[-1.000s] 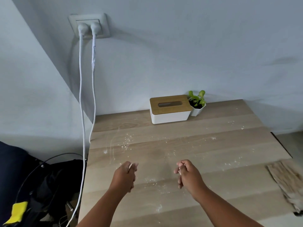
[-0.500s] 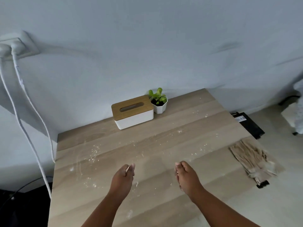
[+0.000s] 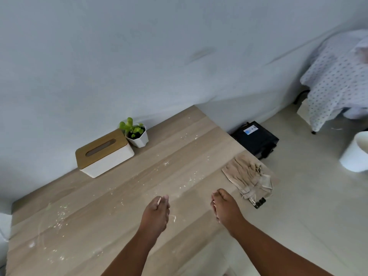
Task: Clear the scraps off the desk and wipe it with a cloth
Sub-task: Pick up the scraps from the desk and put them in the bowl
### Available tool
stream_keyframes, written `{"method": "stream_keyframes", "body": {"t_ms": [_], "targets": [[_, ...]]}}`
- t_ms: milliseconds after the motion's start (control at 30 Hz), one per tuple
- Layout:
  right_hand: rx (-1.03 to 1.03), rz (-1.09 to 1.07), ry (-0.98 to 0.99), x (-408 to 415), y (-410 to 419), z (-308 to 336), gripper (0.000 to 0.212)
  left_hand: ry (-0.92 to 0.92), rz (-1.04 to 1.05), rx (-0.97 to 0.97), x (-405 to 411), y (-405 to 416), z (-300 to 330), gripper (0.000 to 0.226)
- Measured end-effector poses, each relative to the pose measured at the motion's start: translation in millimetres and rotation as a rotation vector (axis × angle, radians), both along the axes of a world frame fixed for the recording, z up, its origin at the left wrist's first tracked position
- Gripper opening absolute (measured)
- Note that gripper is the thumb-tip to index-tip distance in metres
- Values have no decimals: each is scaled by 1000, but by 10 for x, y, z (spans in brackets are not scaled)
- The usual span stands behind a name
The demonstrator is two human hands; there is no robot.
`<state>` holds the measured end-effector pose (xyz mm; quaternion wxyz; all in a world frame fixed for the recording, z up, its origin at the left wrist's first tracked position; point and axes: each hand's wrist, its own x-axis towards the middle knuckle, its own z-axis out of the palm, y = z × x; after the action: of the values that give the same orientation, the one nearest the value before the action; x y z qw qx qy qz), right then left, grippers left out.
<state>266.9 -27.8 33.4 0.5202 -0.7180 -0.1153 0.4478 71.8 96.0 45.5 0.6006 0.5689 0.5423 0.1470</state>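
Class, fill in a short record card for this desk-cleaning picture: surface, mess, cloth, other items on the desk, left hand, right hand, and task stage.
Surface: wooden desk against a pale wall
Mess: white scraps scattered across the top
Cloth: beige cloth, crumpled, lying at the desk's right edge, untouched
Other items: tissue box with wooden lid; potted plant beside it
Left hand: left hand above the desk, fingers pinching a small white scrap
Right hand: right hand fingers curled round white scraps
Task stage: scraps being gathered; wiping not yet begun
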Motion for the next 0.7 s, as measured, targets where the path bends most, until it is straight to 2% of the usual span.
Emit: {"method": "stream_keyframes", "body": {"t_ms": [500, 700], "targets": [[-38, -320, 64, 1117, -1080, -124, 28, -14, -304, -37, 1593, -589, 59, 39], [-55, -409, 91, 1416, -1367, -238, 31, -45, -420, -119, 2179, -746, -109, 32]]}}
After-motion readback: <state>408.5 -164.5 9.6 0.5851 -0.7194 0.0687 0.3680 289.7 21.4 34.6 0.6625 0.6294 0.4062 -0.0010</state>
